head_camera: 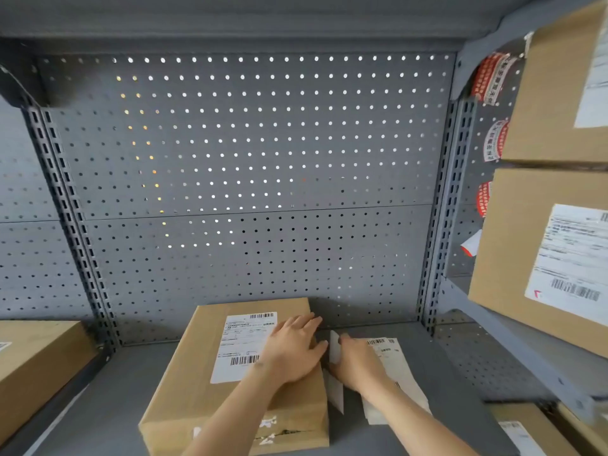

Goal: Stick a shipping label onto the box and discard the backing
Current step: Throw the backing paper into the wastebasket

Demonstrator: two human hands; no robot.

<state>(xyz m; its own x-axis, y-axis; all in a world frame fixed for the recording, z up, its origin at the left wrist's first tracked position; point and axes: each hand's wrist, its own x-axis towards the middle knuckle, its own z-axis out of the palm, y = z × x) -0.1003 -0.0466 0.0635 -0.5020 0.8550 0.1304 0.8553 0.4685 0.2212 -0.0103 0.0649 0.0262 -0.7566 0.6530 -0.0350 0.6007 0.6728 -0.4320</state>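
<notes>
A brown cardboard box (197,383) lies on the grey shelf, with a white shipping label (241,343) flat on its top face. My left hand (292,350) rests palm down on the right part of the box top, fingers spread, partly covering the label's right edge. My right hand (357,366) is just right of the box and pinches a white backing strip (335,352) that stands on edge beside the box. A stack of further labels (394,363) lies on the shelf under and beyond that hand.
The grey shelf (98,413) has a pegboard back wall (250,192). Another box (36,363) sits at the left. Labelled boxes (539,258) fill the shelves on the right, with one more box (526,432) at the lower right.
</notes>
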